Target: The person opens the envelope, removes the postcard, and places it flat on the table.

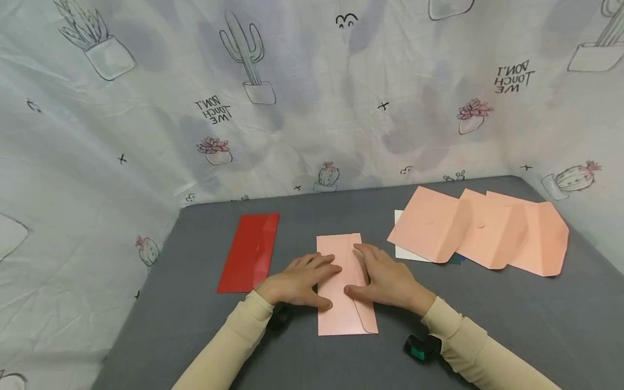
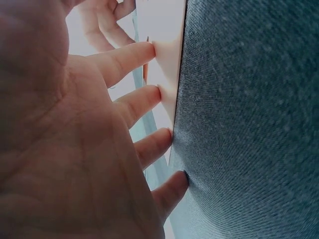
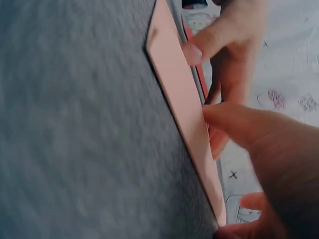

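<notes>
The pink envelope (image 1: 336,320) lay on the desk (image 1: 341,365), lower centre of the frame. The left hand (image 1: 303,281) rested on it, fingers spread wide; the right hand (image 1: 392,281), loosely spread, touched the flap (image 1: 369,324) side. Neat creasing probably called for steady, even pressure.

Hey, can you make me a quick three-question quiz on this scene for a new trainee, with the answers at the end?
1. Which colour is the leftmost envelope on the grey table? A: white; B: red; C: green.
2. True or false: the left hand and the right hand both touch the same pink envelope.
3. How many envelopes make up the fanned group at the right?

Key: 1. B, red. 2. True. 3. Three.
</notes>
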{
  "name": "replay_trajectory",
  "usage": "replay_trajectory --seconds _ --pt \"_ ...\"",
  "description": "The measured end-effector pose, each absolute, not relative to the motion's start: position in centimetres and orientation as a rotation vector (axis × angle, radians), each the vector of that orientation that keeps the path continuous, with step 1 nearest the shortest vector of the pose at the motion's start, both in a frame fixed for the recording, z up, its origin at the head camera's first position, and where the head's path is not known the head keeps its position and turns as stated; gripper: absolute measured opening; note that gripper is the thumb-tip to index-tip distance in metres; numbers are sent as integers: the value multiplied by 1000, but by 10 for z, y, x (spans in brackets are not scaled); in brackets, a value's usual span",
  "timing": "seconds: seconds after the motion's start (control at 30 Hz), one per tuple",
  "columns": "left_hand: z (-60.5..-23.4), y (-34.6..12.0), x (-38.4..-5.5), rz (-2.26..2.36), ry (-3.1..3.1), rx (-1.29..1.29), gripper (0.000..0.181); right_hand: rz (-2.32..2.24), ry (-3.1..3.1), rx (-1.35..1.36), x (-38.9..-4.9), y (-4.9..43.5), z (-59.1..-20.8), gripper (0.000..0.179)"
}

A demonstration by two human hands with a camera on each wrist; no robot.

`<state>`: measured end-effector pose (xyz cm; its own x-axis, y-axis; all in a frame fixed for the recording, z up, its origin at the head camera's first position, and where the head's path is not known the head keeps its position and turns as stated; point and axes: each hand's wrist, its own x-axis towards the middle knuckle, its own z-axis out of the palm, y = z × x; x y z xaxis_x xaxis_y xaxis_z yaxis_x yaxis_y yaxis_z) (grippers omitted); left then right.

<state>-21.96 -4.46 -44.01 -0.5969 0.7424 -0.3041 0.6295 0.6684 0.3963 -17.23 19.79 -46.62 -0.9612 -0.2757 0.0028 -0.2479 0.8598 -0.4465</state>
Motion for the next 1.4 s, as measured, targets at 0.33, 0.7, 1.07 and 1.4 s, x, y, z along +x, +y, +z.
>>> replay_trajectory --seconds 0.33,0.7,1.07,1.4 --pt "-439 -44 -225 335 2409 1059 74 -596 2943 -374 -170 191 -461 84" --pt "-427 -44 -233 289 2395 1097 73 -556 2889 -357 -184 191 -452 83" --pt "-432 -47 -221 207 2406 1143 72 -431 2830 -391 -182 182 -452 80" --pt "-433 -53 -221 225 2417 1165 72 -583 2825 -420 -178 181 -451 80"
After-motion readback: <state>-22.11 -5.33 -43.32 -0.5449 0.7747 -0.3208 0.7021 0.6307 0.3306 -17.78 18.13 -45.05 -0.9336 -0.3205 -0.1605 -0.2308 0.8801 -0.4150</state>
